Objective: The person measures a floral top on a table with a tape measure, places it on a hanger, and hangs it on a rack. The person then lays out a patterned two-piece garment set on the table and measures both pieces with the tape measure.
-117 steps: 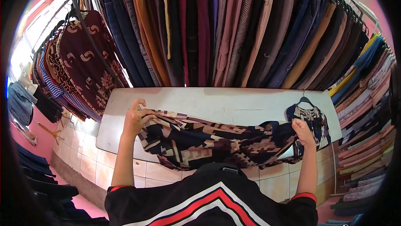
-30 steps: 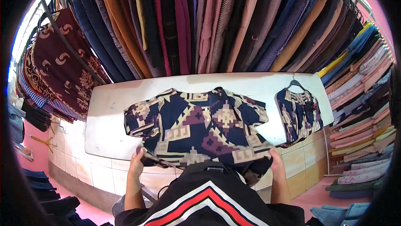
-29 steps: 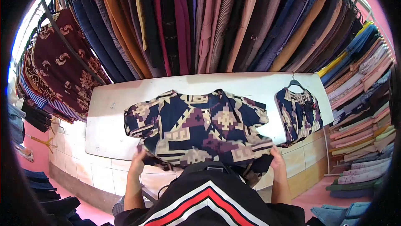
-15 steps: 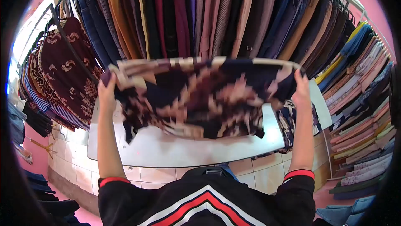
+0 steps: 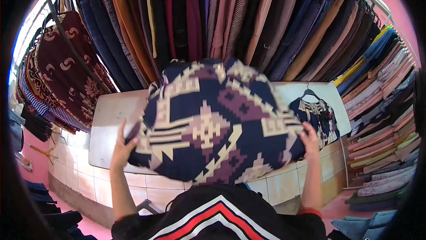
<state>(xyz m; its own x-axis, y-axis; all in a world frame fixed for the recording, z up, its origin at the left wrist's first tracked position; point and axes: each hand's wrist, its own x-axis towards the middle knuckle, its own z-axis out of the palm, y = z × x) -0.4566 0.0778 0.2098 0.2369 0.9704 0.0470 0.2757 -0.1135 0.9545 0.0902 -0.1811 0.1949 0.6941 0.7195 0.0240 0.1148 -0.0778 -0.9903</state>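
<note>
A patterned garment [image 5: 213, 124] in navy, cream and purple billows in the air above the white table [image 5: 113, 115]. My left hand [image 5: 122, 146] grips its edge at the left, with the index finger pointing up. At the right, my right hand [image 5: 309, 140] holds the opposite edge between thumb and fingers. The far side of the garment reaches up near the hanging trousers. Just beyond my right hand, a second garment of similar pattern [image 5: 318, 118] lies on the table's right end, on a dark hanger [image 5: 309, 93].
Trousers [image 5: 179, 22] hang in a dense row behind the table. Tops [image 5: 66, 67] hang on a rack at the left. More clothes [image 5: 381, 146] hang along the right side. Dark folded clothes [image 5: 57, 218] are at the lower left, denim [image 5: 366, 226] at the lower right.
The garment first lay spread on the table with its near edge in my hands, then rose into the air. Since the last earlier frame, both hands have come down and nearer, and the cloth has puffed out.
</note>
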